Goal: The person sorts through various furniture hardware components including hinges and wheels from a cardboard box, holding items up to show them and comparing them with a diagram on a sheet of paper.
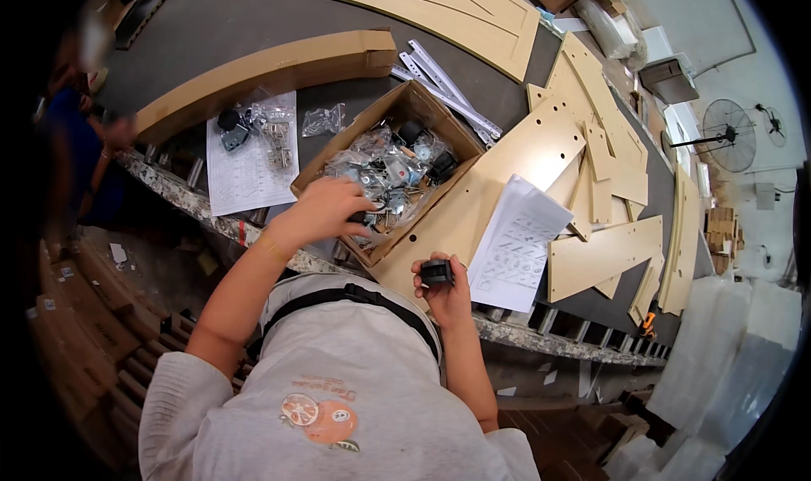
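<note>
An open cardboard box [325, 162] stands near the table's front edge, holding bagged metal fittings [389, 173] and several black caster wheels [441, 167]. Over its near left side is my left hand [325, 211], with thumb and fingers curled together around something dark that I cannot make out. In front of the box, close to my waist, my right hand [445, 293] grips a black caster wheel [436, 271]. Left of the box, a printed sheet [241, 181] carries bagged hardware [277, 139] and another black caster [229, 119].
A long carton [270, 74] lies behind the sheet. White metal rails [448, 92] rest behind the box. Pale wooden panels [498, 177] and stapled instruction pages [517, 244] cover the right side. Another person [76, 152] stands at far left. A fan [728, 135] hangs on the wall.
</note>
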Available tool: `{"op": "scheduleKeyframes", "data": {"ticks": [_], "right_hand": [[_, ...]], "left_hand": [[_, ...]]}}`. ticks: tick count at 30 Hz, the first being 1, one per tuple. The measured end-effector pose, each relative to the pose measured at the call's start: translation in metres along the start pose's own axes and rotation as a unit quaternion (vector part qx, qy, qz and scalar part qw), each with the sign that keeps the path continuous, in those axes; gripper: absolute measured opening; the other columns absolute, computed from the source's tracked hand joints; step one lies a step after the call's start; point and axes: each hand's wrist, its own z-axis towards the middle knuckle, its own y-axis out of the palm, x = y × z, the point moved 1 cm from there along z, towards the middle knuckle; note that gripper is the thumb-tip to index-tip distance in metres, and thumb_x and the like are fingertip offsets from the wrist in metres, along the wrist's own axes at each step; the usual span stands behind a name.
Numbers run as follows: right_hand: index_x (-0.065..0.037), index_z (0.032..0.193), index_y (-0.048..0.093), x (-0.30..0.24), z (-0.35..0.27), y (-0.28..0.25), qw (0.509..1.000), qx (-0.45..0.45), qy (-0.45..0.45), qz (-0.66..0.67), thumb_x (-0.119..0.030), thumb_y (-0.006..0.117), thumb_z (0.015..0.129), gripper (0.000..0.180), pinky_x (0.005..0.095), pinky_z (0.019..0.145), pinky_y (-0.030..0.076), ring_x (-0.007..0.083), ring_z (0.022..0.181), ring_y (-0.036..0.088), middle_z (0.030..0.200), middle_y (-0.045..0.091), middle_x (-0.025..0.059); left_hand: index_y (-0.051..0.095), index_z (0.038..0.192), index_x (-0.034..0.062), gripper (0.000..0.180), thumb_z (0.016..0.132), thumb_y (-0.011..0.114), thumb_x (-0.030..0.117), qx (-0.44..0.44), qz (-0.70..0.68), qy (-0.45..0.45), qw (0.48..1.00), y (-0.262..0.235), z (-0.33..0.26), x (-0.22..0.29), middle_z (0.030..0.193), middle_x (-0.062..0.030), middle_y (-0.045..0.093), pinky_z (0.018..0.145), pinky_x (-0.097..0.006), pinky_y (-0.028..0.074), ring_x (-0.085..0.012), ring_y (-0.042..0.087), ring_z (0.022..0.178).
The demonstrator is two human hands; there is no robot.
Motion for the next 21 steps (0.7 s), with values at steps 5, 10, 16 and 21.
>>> {"op": "scheduleKeyframes", "data": {"ticks": [5, 10, 16, 21], "right_hand": [[-0.008, 0.098, 0.053, 0.007, 0.001, -0.006, 0.999, 0.028, -0.006, 0.015, -0.039, 0.041, 0.092, 0.034, 0.0315, 0.054, 0.049, 0.0241, 0.07, 0.059, 0.09, 0.059, 0.0195], [-0.007, 0.099, 0.052, 0.009, 0.01, 0.0, 0.999, 0.024, 0.012, 0.035, -0.036, 0.039, 0.093, 0.033, 0.0314, 0.055, 0.049, 0.0242, 0.071, 0.058, 0.091, 0.059, 0.0203], [-0.007, 0.1, 0.052, -0.003, 0.028, -0.003, 0.999, 0.024, 0.013, 0.037, -0.041, 0.039, 0.092, 0.037, 0.0322, 0.059, 0.049, 0.0242, 0.073, 0.058, 0.093, 0.058, 0.0195], [-0.009, 0.1, 0.053, -0.013, 0.046, -0.004, 0.995, 0.007, 0.043, 0.085, -0.042, 0.039, 0.091, 0.037, 0.0317, 0.058, 0.048, 0.0239, 0.073, 0.058, 0.094, 0.059, 0.0177]], "left_hand": [[0.06, 0.103, 0.0153, 0.034, 0.072, 0.068, 0.028, 0.22, -0.03, -0.11, 0.969, 0.045, 0.109, -0.037, 0.094, -0.005, 0.056, 0.071, -0.037, 0.047, -0.0251, 0.055, 0.092], [0.052, 0.114, 0.0153, 0.047, 0.071, 0.069, 0.025, 0.113, 0.074, -0.221, 0.966, 0.063, 0.154, -0.056, 0.093, -0.0085, 0.058, 0.072, -0.038, 0.048, -0.0281, 0.057, 0.091], [0.048, 0.108, 0.0114, 0.048, 0.066, 0.072, 0.007, 0.256, -0.226, -0.234, 0.91, 0.051, 0.126, -0.06, 0.1, -0.0081, 0.06, 0.073, -0.035, 0.046, -0.0243, 0.058, 0.091], [0.039, 0.108, 0.0095, 0.052, 0.068, 0.067, -0.008, 0.291, -0.626, -0.149, 0.708, 0.034, 0.097, -0.049, 0.112, -0.005, 0.057, 0.072, -0.022, 0.045, -0.0107, 0.055, 0.09]]}}
